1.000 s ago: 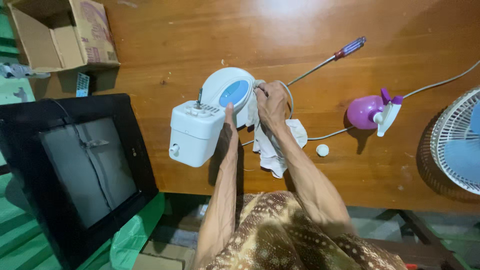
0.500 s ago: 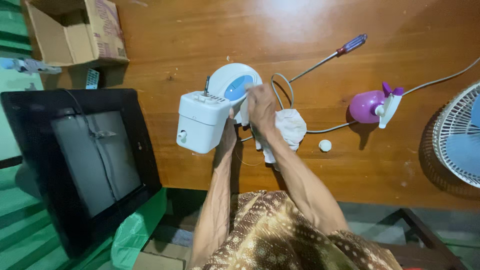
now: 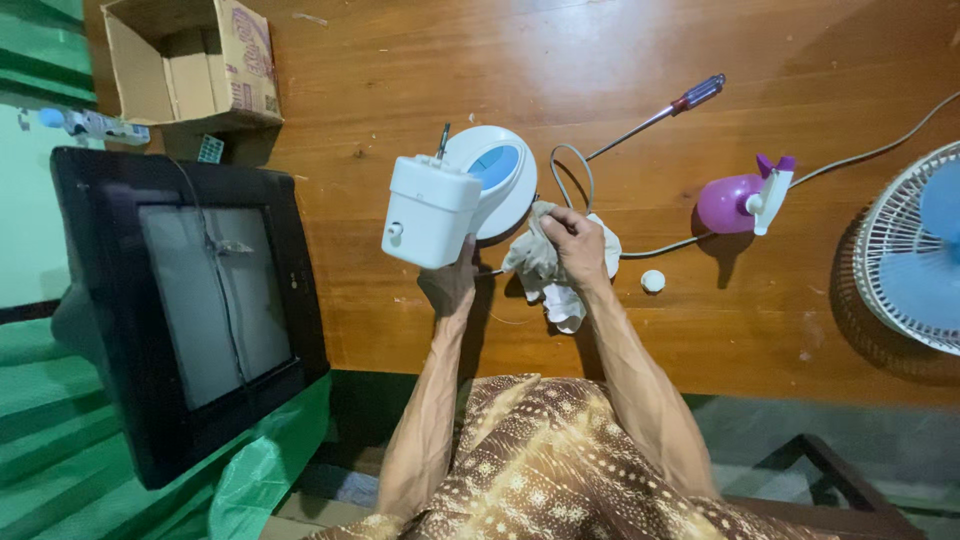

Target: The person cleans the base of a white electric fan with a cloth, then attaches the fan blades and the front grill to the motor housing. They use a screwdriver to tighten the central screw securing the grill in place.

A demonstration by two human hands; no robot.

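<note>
Wooden surface (image 3: 400,60) cluttered mid-span, near edge bare; left hand (image 3: 452,282) grips white fan housing (image 3: 432,208), right hand (image 3: 580,243) clenches cloth (image 3: 548,268); black monitor (image 3: 200,290) left

I see a glossy brown wooden table (image 3: 420,50), light glaring along its far edge, green floor (image 3: 40,450) beside its left edge.
</note>
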